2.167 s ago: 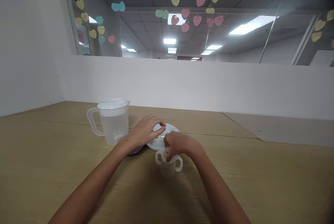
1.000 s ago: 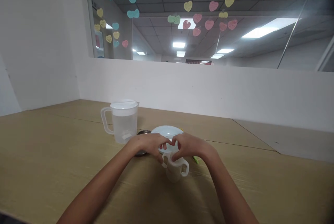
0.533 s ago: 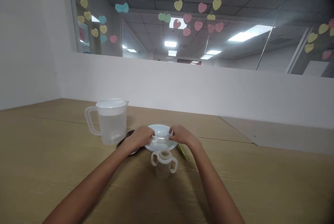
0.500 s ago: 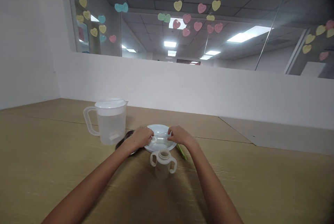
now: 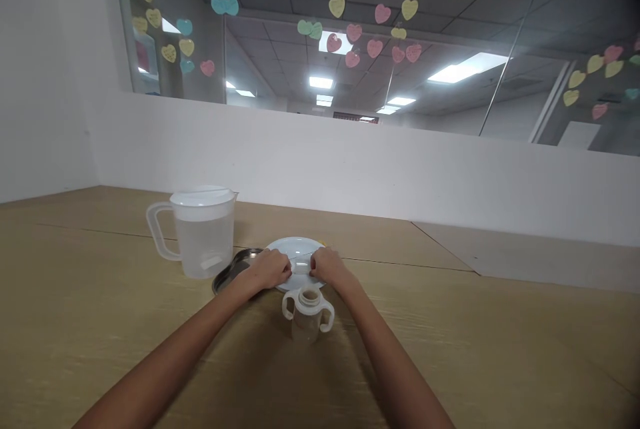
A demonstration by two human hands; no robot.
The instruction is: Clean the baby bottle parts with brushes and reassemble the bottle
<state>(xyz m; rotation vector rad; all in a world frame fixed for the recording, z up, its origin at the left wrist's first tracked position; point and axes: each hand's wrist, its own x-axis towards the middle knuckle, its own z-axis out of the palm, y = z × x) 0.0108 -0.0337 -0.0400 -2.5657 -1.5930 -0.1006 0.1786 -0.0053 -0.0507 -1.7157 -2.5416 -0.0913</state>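
L hand (image 5: 273, 269) and R hand (image 5: 326, 266) at opp. sides of white plate (image 5: 293, 242), fingers curled, can't tell if clamped on anything, open-topped two-handled cup (image 5: 306, 324) upright in front, metal tray (image 5: 235, 270) and lidded jug (image 5: 205, 239) at L, brown table (image 5: 475, 349)

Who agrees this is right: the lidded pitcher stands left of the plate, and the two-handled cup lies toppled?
The two-handled cup isn't toppled: the head view shows it upright. The lidded pitcher does stand left of the plate.
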